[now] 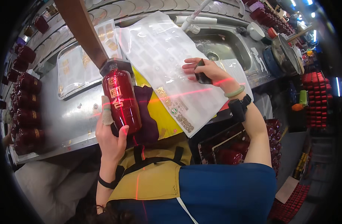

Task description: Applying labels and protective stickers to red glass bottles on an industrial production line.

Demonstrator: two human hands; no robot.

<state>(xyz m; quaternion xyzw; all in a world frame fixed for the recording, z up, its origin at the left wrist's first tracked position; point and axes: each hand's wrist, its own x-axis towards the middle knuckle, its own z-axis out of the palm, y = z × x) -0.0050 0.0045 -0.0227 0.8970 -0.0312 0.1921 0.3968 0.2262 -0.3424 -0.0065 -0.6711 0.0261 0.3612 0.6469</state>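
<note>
A glossy dark red bottle [130, 114] with gold markings lies tilted, its neck against a holder [113, 66] at the foot of a brown post [81, 30]. My left hand [110, 137] grips the bottle's lower left side, thumb near its base; a pale fabric cot [106, 114] covers one finger. Under the bottle is a dark purple cloth [148, 130]. My right hand [212, 71] hovers over white decal sheets [156, 52], pinching a small flat black scraper [203, 74] with the thumb while the other fingers stretch left. Thin red light lines cross the bottle.
A metal sink [249, 61] with a faucet [193, 22] is at the back right, beside a large pan [286, 56]. More decal sheets [75, 71] lie in a tray on the metal table [53, 115]. Red bottles [27, 112] stand in rows at far left; others fill a crate [230, 149] below right.
</note>
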